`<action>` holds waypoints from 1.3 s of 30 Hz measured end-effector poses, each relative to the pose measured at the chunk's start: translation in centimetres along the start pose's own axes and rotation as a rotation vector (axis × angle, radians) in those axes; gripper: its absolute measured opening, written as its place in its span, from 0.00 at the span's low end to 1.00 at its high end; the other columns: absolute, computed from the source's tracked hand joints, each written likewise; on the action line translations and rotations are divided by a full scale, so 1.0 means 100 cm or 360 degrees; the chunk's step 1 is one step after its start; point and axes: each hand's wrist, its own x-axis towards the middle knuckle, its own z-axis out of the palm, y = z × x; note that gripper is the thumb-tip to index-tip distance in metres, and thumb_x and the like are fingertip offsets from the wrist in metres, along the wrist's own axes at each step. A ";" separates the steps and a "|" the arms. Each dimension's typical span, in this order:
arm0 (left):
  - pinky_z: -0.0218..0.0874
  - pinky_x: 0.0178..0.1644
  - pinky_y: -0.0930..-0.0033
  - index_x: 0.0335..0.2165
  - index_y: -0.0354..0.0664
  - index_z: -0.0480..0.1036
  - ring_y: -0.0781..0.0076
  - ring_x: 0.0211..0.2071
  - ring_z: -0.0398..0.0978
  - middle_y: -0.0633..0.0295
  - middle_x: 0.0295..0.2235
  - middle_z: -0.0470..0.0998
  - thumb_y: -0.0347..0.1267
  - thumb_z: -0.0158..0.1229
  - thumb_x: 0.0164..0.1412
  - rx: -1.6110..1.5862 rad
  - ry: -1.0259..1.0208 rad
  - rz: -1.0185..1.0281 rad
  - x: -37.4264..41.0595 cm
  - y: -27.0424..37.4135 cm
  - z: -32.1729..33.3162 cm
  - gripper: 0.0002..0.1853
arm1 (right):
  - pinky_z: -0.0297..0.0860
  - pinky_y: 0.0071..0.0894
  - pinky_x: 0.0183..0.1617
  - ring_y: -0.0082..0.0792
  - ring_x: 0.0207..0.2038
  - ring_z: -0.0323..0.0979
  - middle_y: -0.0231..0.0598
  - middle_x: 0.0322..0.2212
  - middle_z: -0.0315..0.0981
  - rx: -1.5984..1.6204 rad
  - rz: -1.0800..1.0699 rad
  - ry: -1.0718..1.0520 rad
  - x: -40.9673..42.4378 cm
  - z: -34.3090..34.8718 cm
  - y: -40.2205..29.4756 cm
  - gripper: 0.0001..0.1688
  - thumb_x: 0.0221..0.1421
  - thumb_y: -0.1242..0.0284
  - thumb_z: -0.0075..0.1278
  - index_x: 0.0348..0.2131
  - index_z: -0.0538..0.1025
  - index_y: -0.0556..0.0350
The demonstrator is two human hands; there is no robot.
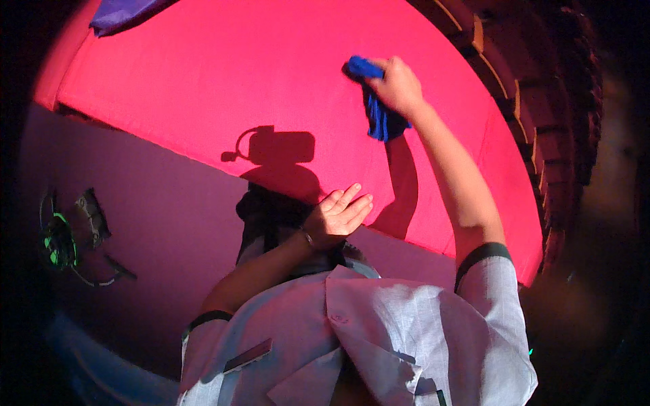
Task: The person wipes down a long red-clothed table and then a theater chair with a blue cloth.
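Bunched in my right hand (398, 86) is a blue cloth (381, 119), its folds hanging from the fist over a red-lit, fabric-like surface (203, 76). A rolled part of the cloth sticks out past my thumb and fingers. My left hand (343, 215) is near the surface's close edge, in front of my body, its fingers extended with nothing between them. A bracelet circles the left wrist. Shadows of my head, the worn gear and my right arm fall on the red surface.
Purple fabric (124, 15) lies at the top left of the surface. Rows of seats (518, 106) curve along the right beyond it. On the darker area at left are a green-lit device (60, 241) with a cable and a crumpled packet (94, 218).
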 end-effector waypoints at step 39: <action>0.61 0.57 0.62 0.44 0.47 0.78 0.62 0.57 0.70 0.62 0.51 0.76 0.34 0.50 0.59 0.0017 -0.0318 0.0140 -0.058 -0.054 -0.085 0.16 | 0.73 0.54 0.41 0.55 0.39 0.76 0.53 0.36 0.74 -0.0150 0.0338 0.0185 0.033 0.015 0.001 0.19 0.52 0.57 0.53 0.37 0.78 0.51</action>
